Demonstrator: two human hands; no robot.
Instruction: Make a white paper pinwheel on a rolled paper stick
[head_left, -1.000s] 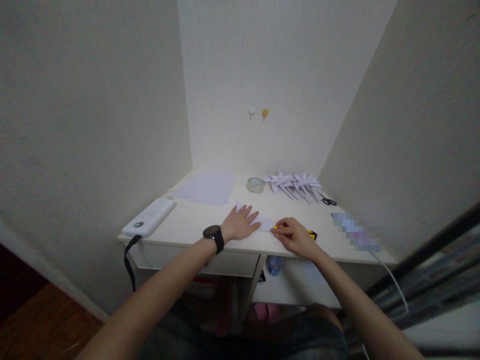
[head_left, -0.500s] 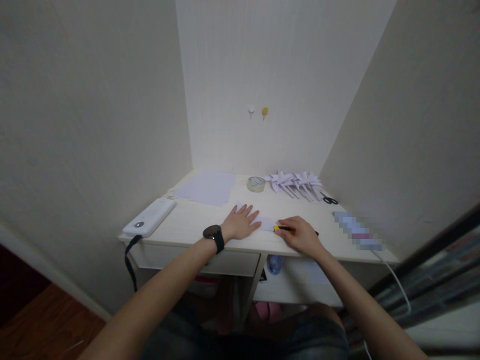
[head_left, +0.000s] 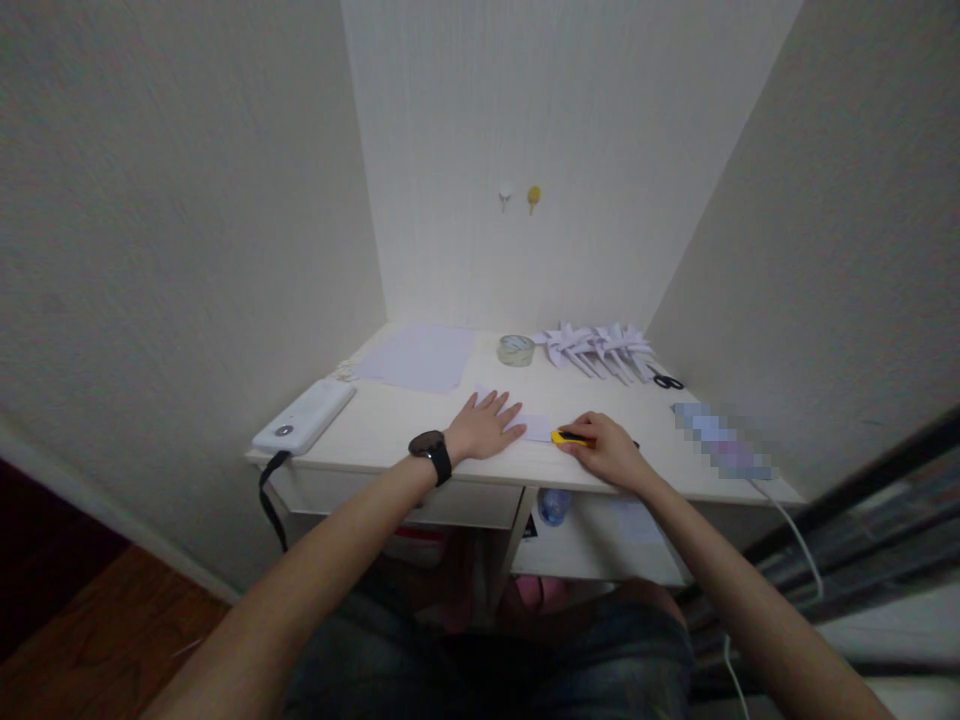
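Note:
My left hand, with a black watch on its wrist, lies flat with fingers spread on a small piece of white paper. Part of that paper is hidden under the palm. In my right hand is a yellow and black utility knife, gripped low over the desk, its yellow end by the paper's right edge. Whether a blade is out cannot be made out.
White sheets lie at the back left. A tape roll, several folded paper pinwheels and black-handled scissors are along the back right. A white device rests at the left edge, a blurred-out phone-like object at the right.
The whole view has shifted, so the desk sits slightly higher in the picture. My left hand stays flat on the paper; more of the knife's yellow end shows in my right hand.

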